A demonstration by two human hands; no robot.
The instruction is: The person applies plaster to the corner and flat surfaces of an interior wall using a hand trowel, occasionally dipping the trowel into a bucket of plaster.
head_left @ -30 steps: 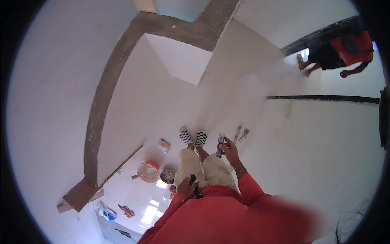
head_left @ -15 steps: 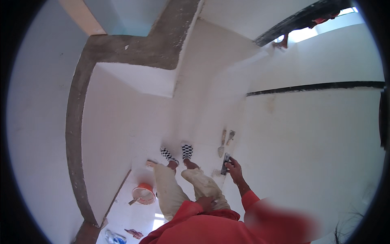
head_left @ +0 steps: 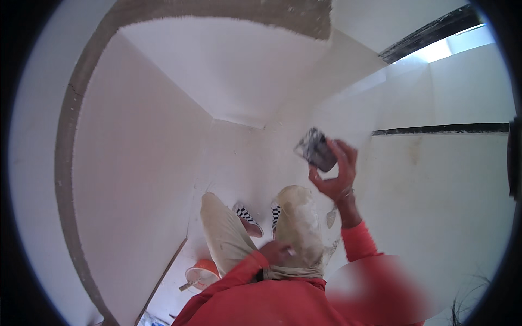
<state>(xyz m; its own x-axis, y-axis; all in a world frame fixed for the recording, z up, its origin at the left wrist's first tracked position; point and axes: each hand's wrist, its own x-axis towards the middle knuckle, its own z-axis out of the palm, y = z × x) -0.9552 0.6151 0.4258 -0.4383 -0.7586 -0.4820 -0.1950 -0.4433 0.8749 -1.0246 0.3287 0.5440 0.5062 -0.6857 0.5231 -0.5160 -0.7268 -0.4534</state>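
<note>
My right hand (head_left: 338, 168) is raised ahead of my right knee. Between thumb and fingers it grips a dark rectangular block (head_left: 323, 157) with white smears at its far end; its exact kind is unclear. Close over my lap, beside the right thigh, is my left hand (head_left: 276, 251). Its fingers are blurred, with a small pale spot at the tips that I cannot make out. On the floor below my right wrist, a pointed trowel (head_left: 330, 218) shows in part.
An orange bucket (head_left: 204, 266) with pale contents and a stick or handle stands at the lower left. Pale walls rise on both sides, a grey-brown band (head_left: 68, 136) edging the left one. A dark strip (head_left: 440, 130) crosses the right wall. Blue-and-white plastic (head_left: 154, 320) lies at the bottom left.
My right hand has lifted the dark block off the floor, up and forward. My knees are now more bent, the view has shifted, and my left hand has stayed near my lap.
</note>
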